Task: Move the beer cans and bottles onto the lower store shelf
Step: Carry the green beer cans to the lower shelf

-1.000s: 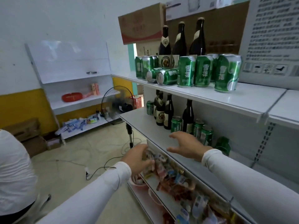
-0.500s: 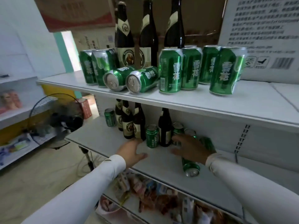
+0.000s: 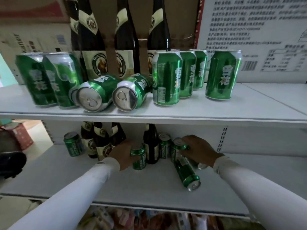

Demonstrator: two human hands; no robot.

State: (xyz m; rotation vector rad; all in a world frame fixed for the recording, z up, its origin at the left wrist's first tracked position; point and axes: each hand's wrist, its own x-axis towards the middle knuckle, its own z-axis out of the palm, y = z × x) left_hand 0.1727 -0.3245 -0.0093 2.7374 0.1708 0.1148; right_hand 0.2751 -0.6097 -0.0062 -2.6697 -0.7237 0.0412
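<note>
On the lower shelf (image 3: 66, 178) my left hand (image 3: 123, 154) grips an upright green can (image 3: 139, 156). My right hand (image 3: 198, 150) grips the top of another upright green can (image 3: 177, 149). A dark bottle (image 3: 151, 144) and one more can (image 3: 164, 146) stand between them. One green can (image 3: 186, 174) lies on its side in front of my right hand. Further left stand three dark bottles (image 3: 99, 141) and a lone can (image 3: 73, 143). The upper shelf (image 3: 199, 112) carries several upright green cans (image 3: 167, 77), two lying cans (image 3: 93, 95) and tall dark bottles (image 3: 93, 39).
A white printed carton (image 3: 254, 35) stands on the upper shelf at the right, brown cardboard boxes (image 3: 31, 22) behind at the left. Packaged snacks (image 3: 132, 219) fill the shelf below. A dark fan (image 3: 11, 163) and a red box (image 3: 21, 136) sit left of the shelving.
I have moved closer to the shelves. Both hands reached further into the lower shelf; the left now grips an upright can and the right has shifted onto the top of a standing can.
</note>
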